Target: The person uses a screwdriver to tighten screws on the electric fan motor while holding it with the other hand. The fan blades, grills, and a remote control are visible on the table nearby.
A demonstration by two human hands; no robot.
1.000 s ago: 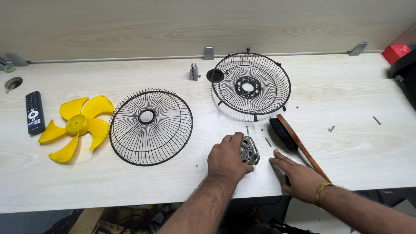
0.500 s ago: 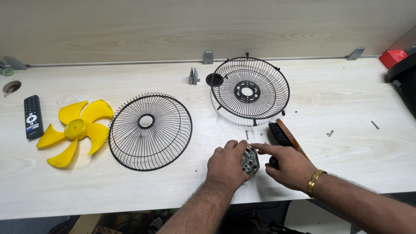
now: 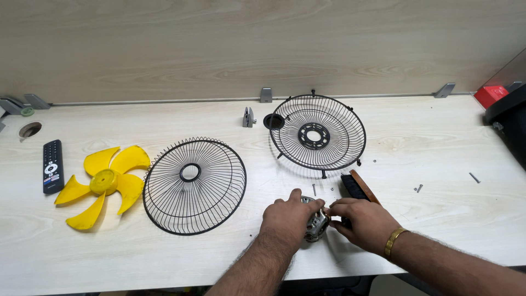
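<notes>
A small silver fan motor rests on the pale wooden table near its front edge. My left hand is closed around the motor's left side. My right hand, with a gold bracelet on the wrist, pinches the motor's top right with its fingertips. A black brush with a wooden handle lies just behind my right hand. One black wire fan guard lies flat to the left of my hands. A second, deeper guard sits behind them.
A yellow fan blade and a black remote lie at the far left. Loose screws are scattered at the right, and one lies near the brush. A black cap, a metal bracket and a red box stand farther back.
My right hand has moved left from the table beside the brush onto the motor. My left hand has stayed on the motor. The view has shifted slightly.
</notes>
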